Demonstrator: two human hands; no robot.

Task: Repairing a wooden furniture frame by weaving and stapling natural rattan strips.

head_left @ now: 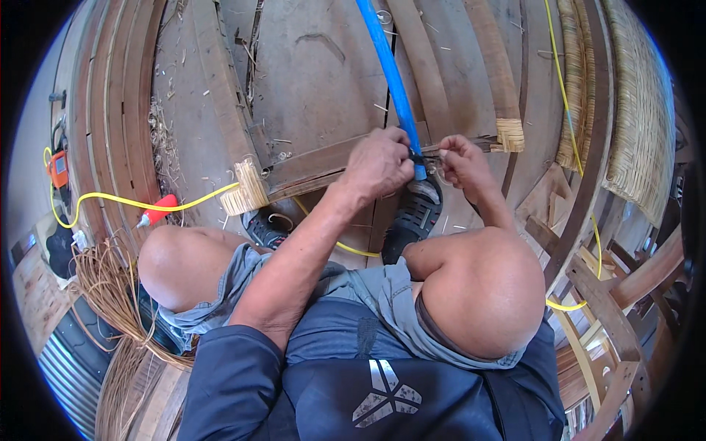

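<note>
My left hand (pixel 379 162) is closed, fingers curled against the wooden crossbar (pixel 316 167) of a frame whose corners are wrapped in woven strips (pixel 245 189). My right hand (pixel 466 167) pinches just to the right of it, with its fingertips at something small and thin that I cannot make out. Between the hands, a blue pipe (pixel 397 84) comes down from the far edge and crosses the bar. Its lower end meets a small dark part, partly hidden by my left fingers. What the left fingers hold is hidden too.
A yellow cord (pixel 110 197) crosses the floor at left. Near it lie a red bottle (pixel 158 209) and a bundle of brown strips (pixel 114 287). Woven panels (pixel 638 110) and wooden frames (pixel 618 316) stand at right. My sandalled foot (pixel 415 213) is below the bar.
</note>
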